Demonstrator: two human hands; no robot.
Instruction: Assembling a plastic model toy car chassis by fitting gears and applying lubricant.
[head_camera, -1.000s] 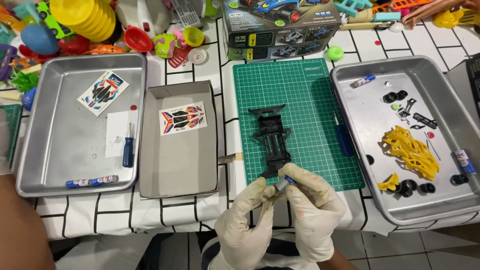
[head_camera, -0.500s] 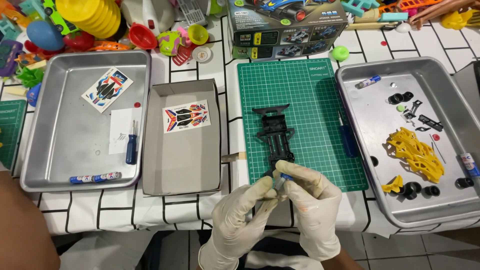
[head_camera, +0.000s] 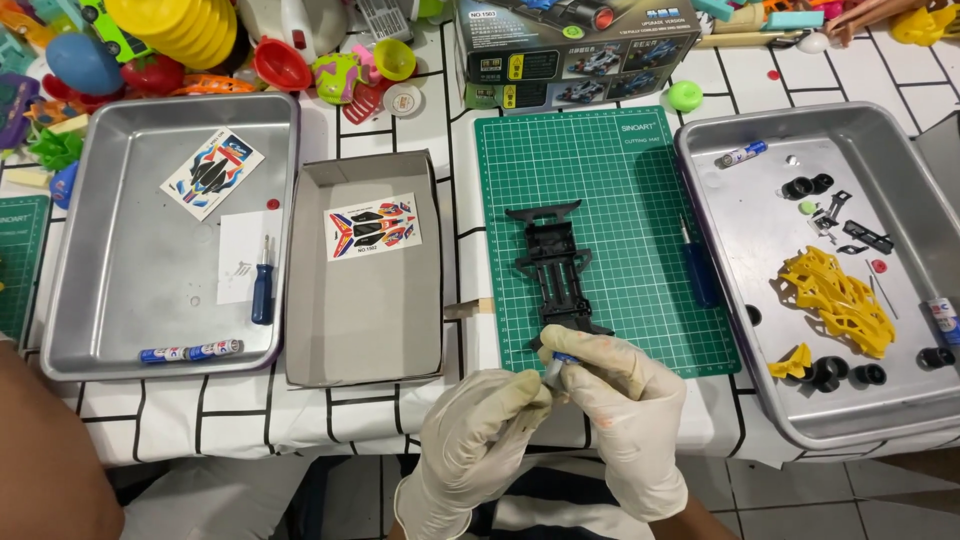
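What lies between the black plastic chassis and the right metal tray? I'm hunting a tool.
A blue-handled screwdriver on the green cutting mat, seen in the head view.

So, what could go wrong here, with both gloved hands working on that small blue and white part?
1. The small blue and white part, pinched between the left hand and right hand, sits past the green mat edge; dropped, it may fall off the table.
2. The black chassis lies loose just ahead of the hands; a nudge could shift it.
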